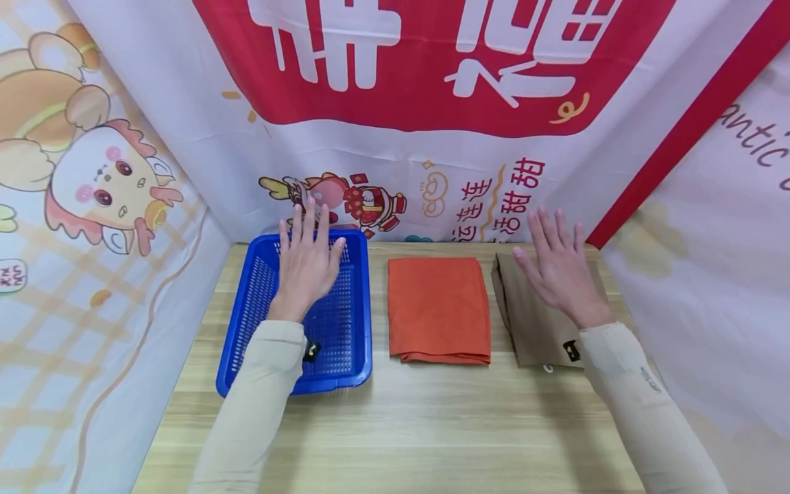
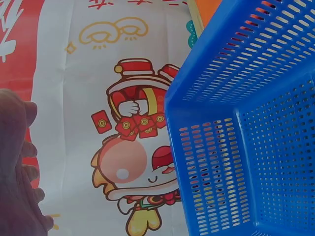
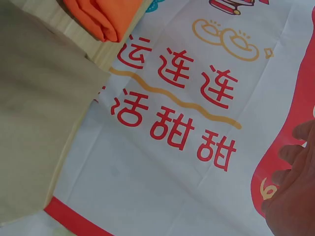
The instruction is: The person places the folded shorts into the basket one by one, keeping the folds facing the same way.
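Note:
My left hand (image 1: 304, 266) hovers over a blue plastic basket (image 1: 366, 322), its fingers straight and spread, holding nothing. The basket has slotted walls and a perforated floor; a small black item (image 1: 312, 352) shows beside my left sleeve. My right hand (image 1: 560, 274) is held flat above a folded brown cloth (image 1: 531, 336), fingers extended and apart. Between the two lies a folded orange cloth (image 1: 439, 309), touched by neither hand. In the left wrist view the basket (image 2: 211, 167) fills the right side, and in the right wrist view the brown cloth (image 3: 44, 113) fills the left.
A light wooden table (image 1: 426, 425) carries everything. Behind it hangs a white and red printed cloth (image 1: 420, 171) that meets the table's back edge. Printed sheets also stand along the left side (image 1: 111, 309) and right side (image 1: 710, 309).

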Demonstrator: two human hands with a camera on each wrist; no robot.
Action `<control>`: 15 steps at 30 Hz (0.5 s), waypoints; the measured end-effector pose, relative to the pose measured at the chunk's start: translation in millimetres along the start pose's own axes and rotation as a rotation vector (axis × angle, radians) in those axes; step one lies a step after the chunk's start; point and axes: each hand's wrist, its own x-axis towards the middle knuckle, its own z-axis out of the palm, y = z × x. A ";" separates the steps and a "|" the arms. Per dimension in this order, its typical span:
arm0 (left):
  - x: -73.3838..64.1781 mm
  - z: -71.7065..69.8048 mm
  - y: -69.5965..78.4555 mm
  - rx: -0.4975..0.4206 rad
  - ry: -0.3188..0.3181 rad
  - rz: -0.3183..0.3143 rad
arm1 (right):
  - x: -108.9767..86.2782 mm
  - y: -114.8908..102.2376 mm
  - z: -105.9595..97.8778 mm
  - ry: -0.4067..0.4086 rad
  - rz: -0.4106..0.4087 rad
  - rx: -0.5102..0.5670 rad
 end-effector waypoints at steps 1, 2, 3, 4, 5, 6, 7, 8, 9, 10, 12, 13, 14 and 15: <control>-0.6 0.8 0.8 -0.003 0.000 0.000 | -0.6 -0.4 0.5 -0.004 -0.001 0.005; -1.2 2.0 1.6 -0.012 -0.002 0.002 | -1.1 -0.5 1.4 -0.008 -0.004 0.011; -2.0 3.1 2.7 -0.019 -0.004 0.004 | -1.7 -0.6 2.5 -0.014 -0.005 0.018; -2.9 4.4 4.0 -0.025 -0.007 0.006 | -2.4 -0.9 3.3 -0.021 -0.006 0.026; -3.4 5.7 5.4 -0.032 -0.010 0.009 | -3.2 -1.1 4.5 -0.027 -0.007 0.029; -4.0 6.6 7.2 -0.039 -0.016 0.011 | -3.9 -1.1 5.6 -0.033 -0.007 0.035; -4.1 8.1 9.0 -0.044 -0.019 0.013 | -4.5 -1.2 6.9 -0.038 -0.006 0.042; -4.4 9.6 11.0 -0.052 -0.023 0.014 | -5.4 -1.5 7.9 -0.045 -0.005 0.052; -4.6 11.2 13.2 -0.057 -0.028 0.015 | -6.3 -2.2 8.7 -0.054 -0.001 0.063; -4.6 13.0 15.5 -0.065 -0.032 0.014 | -7.1 -3.2 9.3 -0.063 0.002 0.077; -4.8 16.8 20.8 -0.080 -0.048 0.016 | -8.5 -4.8 11.3 -0.071 0.005 0.096; -4.8 19.1 23.4 -0.090 -0.052 0.019 | -9.1 -5.7 12.7 -0.074 0.005 0.104; -5.2 21.3 26.3 -0.101 -0.060 0.023 | -9.8 -6.7 13.9 -0.080 0.007 0.114; -5.3 23.7 29.2 -0.112 -0.069 0.027 | -10.4 -7.5 15.5 -0.084 0.007 0.121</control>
